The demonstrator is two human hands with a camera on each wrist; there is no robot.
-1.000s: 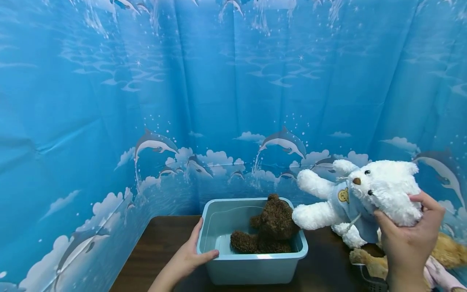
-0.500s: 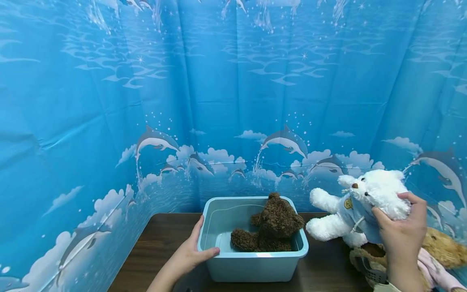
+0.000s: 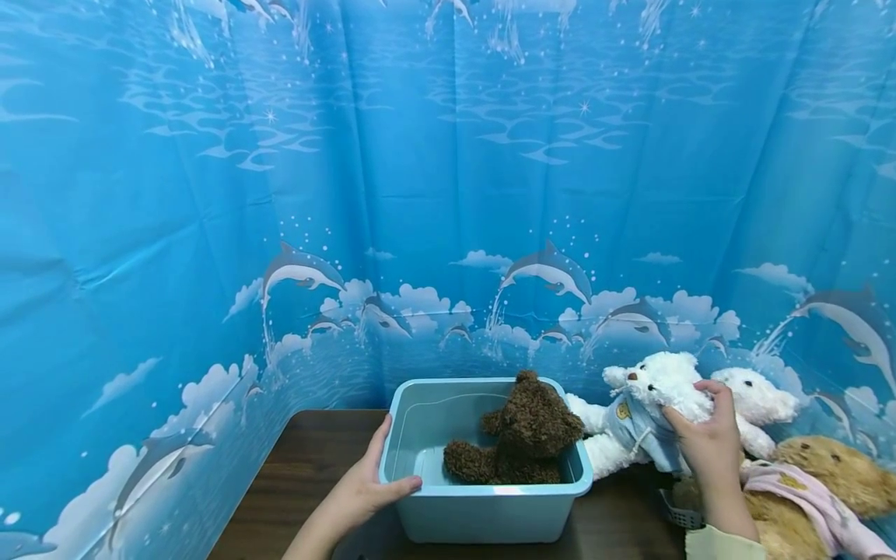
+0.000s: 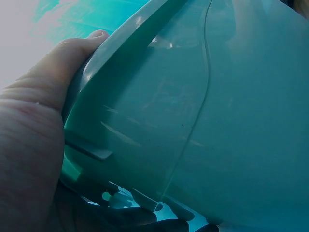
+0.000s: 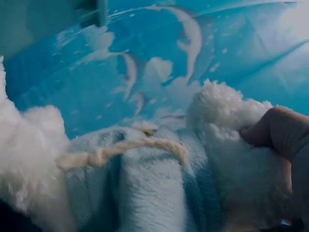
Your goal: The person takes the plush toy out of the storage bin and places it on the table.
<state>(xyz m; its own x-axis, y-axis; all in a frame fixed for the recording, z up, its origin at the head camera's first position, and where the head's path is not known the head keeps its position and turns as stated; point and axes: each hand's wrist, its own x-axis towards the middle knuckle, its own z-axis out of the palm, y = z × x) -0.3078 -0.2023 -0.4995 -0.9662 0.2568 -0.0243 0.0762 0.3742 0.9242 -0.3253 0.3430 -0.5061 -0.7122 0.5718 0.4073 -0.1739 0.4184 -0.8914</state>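
My left hand (image 3: 364, 478) grips the left corner of a light blue plastic bin (image 3: 490, 513), thumb on the front side and fingers along the left side. A dark brown teddy bear (image 3: 535, 424) sits inside the bin, at its right end. My right hand (image 3: 710, 439) holds a white teddy bear (image 3: 672, 381) in a pale blue top by its head, just right of the bin. The bear lies tilted, its legs by the bin's right rim. In the right wrist view, the thumb presses into white fur (image 5: 241, 169) beside the cord on the blue top (image 5: 149, 179).
Another white plush toy (image 3: 756, 397) lies behind my right hand. A tan teddy bear (image 3: 833, 474) with a pink garment lies at the far right. The dark wooden table (image 3: 280, 498) meets a blue dolphin-print curtain (image 3: 420, 194) at the back.
My right hand has carried the white teddy bear down and to the left, close to the bin. The second white plush toy now shows behind it. My left hand stays on the bin.
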